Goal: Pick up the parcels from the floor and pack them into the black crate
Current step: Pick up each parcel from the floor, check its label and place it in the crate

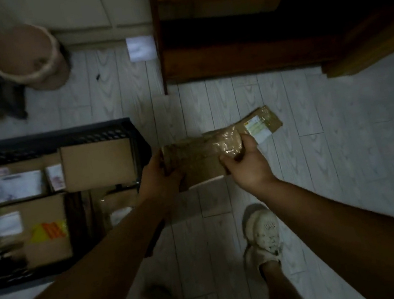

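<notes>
Left hand (pixel 159 175) and right hand (pixel 245 164) each curl round an end of a tape-wrapped brown parcel (pixel 199 151), held above the floor just right of the black crate (pixel 58 138), which contains cardboard boxes (pixel 98 163); a labelled parcel (pixel 264 122) shows just behind the right hand

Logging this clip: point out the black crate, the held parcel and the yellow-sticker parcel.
black crate (pixel 58 137), head view, far rim
held parcel (pixel 198 150), head view, taped top face
yellow-sticker parcel (pixel 49 252), head view, bare cardboard below sticker
</notes>
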